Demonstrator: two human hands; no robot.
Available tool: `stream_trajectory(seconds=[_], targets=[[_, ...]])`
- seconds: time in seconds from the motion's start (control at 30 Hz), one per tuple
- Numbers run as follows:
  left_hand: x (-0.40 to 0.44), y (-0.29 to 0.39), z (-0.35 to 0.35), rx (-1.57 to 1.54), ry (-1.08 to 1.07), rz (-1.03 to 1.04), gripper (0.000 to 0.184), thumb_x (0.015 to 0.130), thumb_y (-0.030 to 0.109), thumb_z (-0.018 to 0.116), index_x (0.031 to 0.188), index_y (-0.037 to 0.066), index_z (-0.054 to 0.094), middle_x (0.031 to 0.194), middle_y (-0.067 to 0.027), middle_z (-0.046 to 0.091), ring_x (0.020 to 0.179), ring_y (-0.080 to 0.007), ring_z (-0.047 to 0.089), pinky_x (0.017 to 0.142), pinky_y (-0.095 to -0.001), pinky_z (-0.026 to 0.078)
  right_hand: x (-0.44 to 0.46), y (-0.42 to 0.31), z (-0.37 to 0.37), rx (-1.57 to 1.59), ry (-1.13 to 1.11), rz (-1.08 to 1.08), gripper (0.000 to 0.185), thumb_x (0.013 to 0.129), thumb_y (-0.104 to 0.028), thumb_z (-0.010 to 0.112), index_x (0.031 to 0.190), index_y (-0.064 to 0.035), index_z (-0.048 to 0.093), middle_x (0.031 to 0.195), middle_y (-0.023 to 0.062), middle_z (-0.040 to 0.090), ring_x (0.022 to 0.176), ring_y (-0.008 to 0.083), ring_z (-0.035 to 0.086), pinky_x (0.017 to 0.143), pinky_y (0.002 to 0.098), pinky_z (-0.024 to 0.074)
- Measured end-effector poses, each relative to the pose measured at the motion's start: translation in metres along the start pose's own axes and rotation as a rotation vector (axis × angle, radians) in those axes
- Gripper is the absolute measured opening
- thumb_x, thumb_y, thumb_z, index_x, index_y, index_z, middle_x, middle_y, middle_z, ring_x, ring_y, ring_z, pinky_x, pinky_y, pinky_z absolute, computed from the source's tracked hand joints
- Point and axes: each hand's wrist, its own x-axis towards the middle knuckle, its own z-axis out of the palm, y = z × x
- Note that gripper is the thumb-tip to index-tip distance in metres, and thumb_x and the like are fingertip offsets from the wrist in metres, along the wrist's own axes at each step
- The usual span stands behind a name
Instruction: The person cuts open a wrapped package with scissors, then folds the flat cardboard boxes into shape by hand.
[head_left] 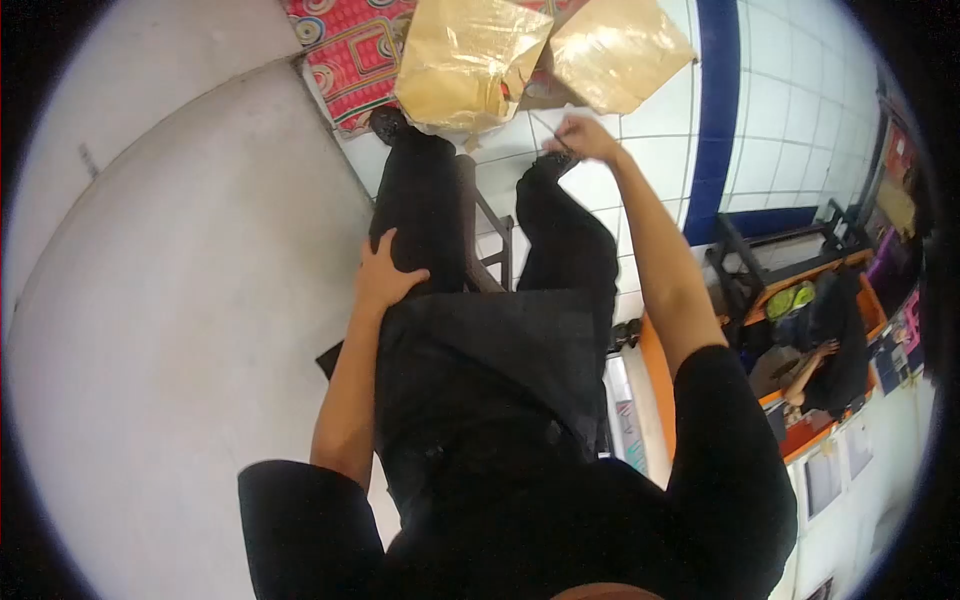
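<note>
Left piece: a glossy gold-yellow piece (470,60) with a many-cornered outline, lying just beyond the feet, partly over the mat; bright glare and creases run across it, its near edge looks ragged, and a small reddish patch shows towards its right side.
Right piece: a second yellow piece (620,55), paler, angular, with fairly straight edges and shiny streaks, on the tiles just beside the first; what either is made of I cannot tell.
Right hand: the right hand (588,140) reaches down above the right shoe (560,162), fingers bent together, seemingly pinching a stick; the exact grip is too small to tell.
Stick: the thin, dark stick (549,130) slants from the fingers up towards the gap between the pieces; whether its tip touches anything I cannot tell.
Left hand: the left hand (388,275) rests on the left thigh, palm down, thumb spread from the fingers, gripping nothing.
Mat: red, patterned mat (345,60) beyond the left shoe (388,126).
Floor: white tiles (655,155) with a dark blue band (715,100).
Lap: black apron (490,335) over dark trousers.
Far right: another person (840,340) in dark clothes, beside an orange bench (805,438).
</note>
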Motion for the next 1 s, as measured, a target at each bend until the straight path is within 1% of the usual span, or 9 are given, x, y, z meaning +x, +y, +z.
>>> stream_trajectory(seconds=[0.1,0.27,0.37,0.43,0.53,0.63,0.8,0.9,1.0], targets=[[0.019,-0.003,0.010,0.088,0.121,-0.135,0.087,0.079,0.046,0.090,0.155,0.019,0.056,0.165,-0.0198,0.046,0.146,-0.0445,0.052,0.119,-0.0517,0.047,0.086,0.023,0.020,-0.061,-0.129,0.048,0.031,0.096,-0.039,0.078,0.087,-0.0123,0.066,0.075,-0.0004,0.070,0.062,0.0127,0.065,0.047,0.0302,0.0482],[0.039,-0.013,0.034,0.065,0.418,-0.007,0.055,0.086,0.038,0.083,0.135,0.018,0.069,0.153,-0.0079,0.059,0.133,-0.0398,0.059,0.109,-0.0520,0.051,0.174,0.026,0.054,0.031,-0.112,-0.316,0.028,0.098,-0.037,0.077,0.092,-0.0115,0.067,0.082,-0.0024,0.068,0.068,0.0074,0.062,0.057,0.0265,0.0454],[0.038,-0.009,0.040,0.076,0.500,0.067,0.047,0.087,0.036,0.082,0.128,0.016,0.072,0.150,-0.0093,0.062,0.132,-0.0396,0.059,0.109,-0.0507,0.051,0.178,0.026,0.056,0.152,-0.232,-0.134,0.032,0.096,-0.037,0.084,0.095,-0.0092,0.068,0.086,-0.0034,0.068,0.077,0.0078,0.064,0.063,0.0275,0.0475],[0.035,-0.001,0.035,0.115,0.508,0.102,0.044,0.088,0.035,0.082,0.127,0.016,0.073,0.149,-0.0091,0.062,0.132,-0.0392,0.060,0.109,-0.0503,0.051,0.171,0.043,0.055,0.445,-0.353,-0.228,0.036,0.091,-0.035,0.091,0.099,-0.0075,0.069,0.087,-0.0034,0.067,0.079,0.0084,0.064,0.065,0.0266,0.0468],[0.040,0.010,0.026,0.143,0.548,0.172,0.040,0.088,0.034,0.081,0.123,0.016,0.074,0.147,-0.0086,0.064,0.131,-0.0381,0.060,0.109,-0.0495,0.051,0.164,0.052,0.065,0.299,-0.173,-0.432,0.030,0.095,-0.029,0.087,0.103,-0.0065,0.069,0.089,-0.0003,0.070,0.073,0.0082,0.062,0.063,0.0270,0.0462],[0.054,0.019,0.010,0.195,0.621,0.242,0.036,0.088,0.033,0.080,0.120,0.015,0.075,0.144,-0.0083,0.066,0.130,-0.0369,0.061,0.109,-0.0490,0.051,0.165,0.044,0.078,0.487,-0.140,-0.378,0.030,0.090,-0.025,0.090,0.102,-0.0065,0.069,0.088,-0.0011,0.071,0.074,0.0083,0.062,0.064,0.0297,0.0479],[0.083,0.033,-0.022,0.283,0.715,0.344,0.035,0.089,0.034,0.079,0.117,0.014,0.076,0.138,-0.0090,0.069,0.128,-0.0358,0.063,0.108,-0.0482,0.051,0.134,0.015,0.070,0.030,0.163,-0.455,0.028,0.090,-0.019,0.088,0.085,-0.0010,0.067,0.065,0.0019,0.063,0.057,0.0099,0.058,0.058,0.0281,0.0466],[0.099,0.033,-0.032,0.318,0.798,0.466,0.035,0.089,0.035,0.079,0.117,0.014,0.077,0.133,-0.0097,0.071,0.125,-0.0362,0.064,0.106,-0.0479,0.052,0.128,-0.006,0.057,0.413,0.143,-0.505,0.028,0.088,-0.019,0.089,0.088,-0.0008,0.067,0.065,0.0042,0.065,0.058,0.0123,0.061,0.058,0.0317,0.0490],[0.109,0.019,-0.032,0.284,0.877,0.500,0.035,0.089,0.036,0.079,0.116,0.015,0.077,0.129,-0.0104,0.072,0.121,-0.0368,0.065,0.105,-0.0480,0.052,0.075,-0.042,0.026,0.204,0.291,-0.535,0.023,0.095,-0.022,0.078,0.098,-0.0008,0.069,0.071,0.0080,0.070,0.061,0.0162,0.066,0.062,0.0327,0.0529]])
